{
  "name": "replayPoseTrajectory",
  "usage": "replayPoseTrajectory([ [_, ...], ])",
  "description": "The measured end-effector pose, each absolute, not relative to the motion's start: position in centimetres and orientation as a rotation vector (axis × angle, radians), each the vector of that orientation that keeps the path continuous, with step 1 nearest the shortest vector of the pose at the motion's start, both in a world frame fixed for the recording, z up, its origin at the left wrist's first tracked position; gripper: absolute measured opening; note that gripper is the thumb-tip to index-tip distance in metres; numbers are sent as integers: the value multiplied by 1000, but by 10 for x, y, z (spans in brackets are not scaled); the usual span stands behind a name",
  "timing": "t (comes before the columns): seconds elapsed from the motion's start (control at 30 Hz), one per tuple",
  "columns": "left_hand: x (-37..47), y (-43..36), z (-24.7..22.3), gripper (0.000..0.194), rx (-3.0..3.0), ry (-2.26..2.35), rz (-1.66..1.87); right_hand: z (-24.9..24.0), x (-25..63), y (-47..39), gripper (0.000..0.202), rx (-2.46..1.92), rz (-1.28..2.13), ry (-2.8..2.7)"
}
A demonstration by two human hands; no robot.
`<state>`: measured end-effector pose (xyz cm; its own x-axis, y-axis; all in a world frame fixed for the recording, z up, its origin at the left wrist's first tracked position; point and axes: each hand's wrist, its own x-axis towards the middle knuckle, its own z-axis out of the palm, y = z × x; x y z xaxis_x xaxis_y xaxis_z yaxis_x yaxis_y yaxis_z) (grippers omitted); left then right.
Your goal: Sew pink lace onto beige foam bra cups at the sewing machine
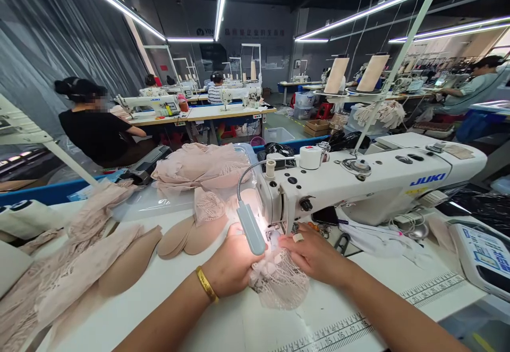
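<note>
A pale pink piece of lace fabric (285,285) lies bunched on the machine bed below the needle area of a white sewing machine (358,182). My left hand (235,262), with a gold bracelet at the wrist, is closed on the left side of the lace; the lamp head hides part of its fingers. From the right, my right hand (316,254), wearing a ring, grips the fabric close to the presser foot. A grey lamp (251,230) on a bendable neck shines on this spot. The needle itself cannot be made out.
Beige foam cups (195,238) and lace pieces (79,267) lie to the left. Behind them a clear tub (139,203) stands by piled lace cups (203,166). A control box (484,259) sits at right; a printed ruler (338,333) marks the front edge. Other people work at machines beyond.
</note>
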<state>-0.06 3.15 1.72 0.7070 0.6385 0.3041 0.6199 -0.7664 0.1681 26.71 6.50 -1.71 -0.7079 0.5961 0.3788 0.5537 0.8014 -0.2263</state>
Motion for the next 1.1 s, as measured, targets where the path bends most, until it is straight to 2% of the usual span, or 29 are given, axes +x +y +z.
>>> replayPoseTrajectory([
  [0.1,2,35,22,17,2803,1019,665,-19,267,68,28,-847,98,-2439],
  [0.4,6,34,22,18,2814,1038,665,-19,265,71,36,-869,101,-2343],
  [0.7,1,33,14,15,2870,1181,487,-22,268,67,35,-796,81,-2326],
  [0.87,-1,28,21,16,2862,1227,382,-12,266,58,24,-639,128,-2403],
  [0.9,-1,26,24,18,2855,1256,356,-9,264,55,25,-599,145,-2443],
  [1.0,6,19,31,24,2795,1434,260,-6,256,50,45,-537,204,-2567],
  [1.03,10,17,32,24,2762,1493,228,-7,254,50,44,-566,212,-2599],
  [1.1,18,12,33,23,2699,1578,174,-12,249,51,22,-671,175,-2640],
])
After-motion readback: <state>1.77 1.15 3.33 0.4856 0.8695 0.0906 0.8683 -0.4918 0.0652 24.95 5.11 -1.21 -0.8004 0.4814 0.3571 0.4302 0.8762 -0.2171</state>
